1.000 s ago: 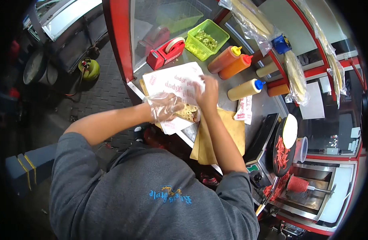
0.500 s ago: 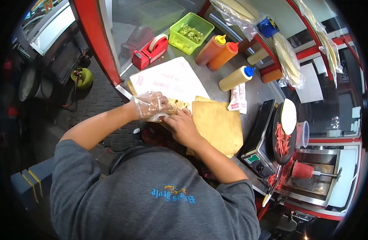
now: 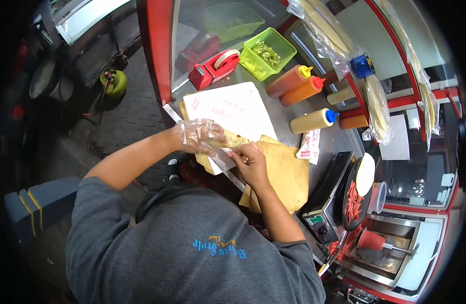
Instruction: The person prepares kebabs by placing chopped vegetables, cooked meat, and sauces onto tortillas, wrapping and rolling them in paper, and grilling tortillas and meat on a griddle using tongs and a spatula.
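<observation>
My left hand (image 3: 202, 137), in a clear plastic glove, is closed over a browned flatbread wrap (image 3: 238, 141) that lies on white printed paper. Part of the wrap is hidden beneath the hand. Just right of it, my bare right hand (image 3: 250, 164) pinches the near edge of a white paper wrapper (image 3: 222, 161), which is raised between both hands. Behind them lies a stack of printed wrapping paper (image 3: 230, 106). Under and beside my right hand is a brown board or sheet (image 3: 283, 175).
A red tape dispenser (image 3: 215, 70), a green tub of chopped greens (image 3: 268, 53) and several sauce bottles (image 3: 314, 120) stand at the back. A printed paper-wrapped item (image 3: 309, 144) lies to the right, before a pan (image 3: 353, 195) on a stove. Bagged flatbreads (image 3: 377, 109) hang above.
My right hand has moved from the wrap to the paper's near edge and lifted it. My left hand stays on the wrap. The whole view has shifted slightly.
</observation>
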A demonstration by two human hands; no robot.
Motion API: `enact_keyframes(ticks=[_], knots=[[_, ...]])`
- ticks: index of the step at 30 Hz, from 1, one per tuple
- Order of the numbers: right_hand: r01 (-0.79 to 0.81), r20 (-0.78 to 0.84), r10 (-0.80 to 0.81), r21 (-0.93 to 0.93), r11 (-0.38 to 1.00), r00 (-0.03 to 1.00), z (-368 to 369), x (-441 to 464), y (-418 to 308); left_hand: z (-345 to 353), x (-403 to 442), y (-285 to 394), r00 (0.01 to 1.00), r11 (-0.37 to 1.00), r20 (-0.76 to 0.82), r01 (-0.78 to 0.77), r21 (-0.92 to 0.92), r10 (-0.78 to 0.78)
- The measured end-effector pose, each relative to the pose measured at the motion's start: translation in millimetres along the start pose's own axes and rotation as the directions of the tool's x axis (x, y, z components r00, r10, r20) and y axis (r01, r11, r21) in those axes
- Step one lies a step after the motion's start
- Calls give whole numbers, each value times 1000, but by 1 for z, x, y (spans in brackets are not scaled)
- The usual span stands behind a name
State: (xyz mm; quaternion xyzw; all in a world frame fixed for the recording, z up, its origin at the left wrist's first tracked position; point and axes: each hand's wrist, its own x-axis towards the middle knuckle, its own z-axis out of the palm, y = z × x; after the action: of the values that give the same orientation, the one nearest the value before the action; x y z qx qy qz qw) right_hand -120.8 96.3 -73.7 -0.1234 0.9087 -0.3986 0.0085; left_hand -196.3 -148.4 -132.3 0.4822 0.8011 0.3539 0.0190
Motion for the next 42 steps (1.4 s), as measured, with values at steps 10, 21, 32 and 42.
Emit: enact_keyframes(ticks=[10, 21, 32, 42], knots=[[247, -73, -325, -500, 830, 943, -14, 84, 12, 0, 78, -4, 803, 833, 224, 517, 197, -552], [182, 455, 33, -420, 889, 890, -29, 104, 27, -31, 64, 48, 923, 811, 47, 312, 495, -383], [277, 110, -266, -607, 745, 958, 7, 57, 20, -1, 62, -6, 907, 804, 113, 294, 517, -405], [166, 171, -100, -433, 886, 980, 0, 86, 40, 0, 17, -20, 698, 705, -188, 594, -387, -691]])
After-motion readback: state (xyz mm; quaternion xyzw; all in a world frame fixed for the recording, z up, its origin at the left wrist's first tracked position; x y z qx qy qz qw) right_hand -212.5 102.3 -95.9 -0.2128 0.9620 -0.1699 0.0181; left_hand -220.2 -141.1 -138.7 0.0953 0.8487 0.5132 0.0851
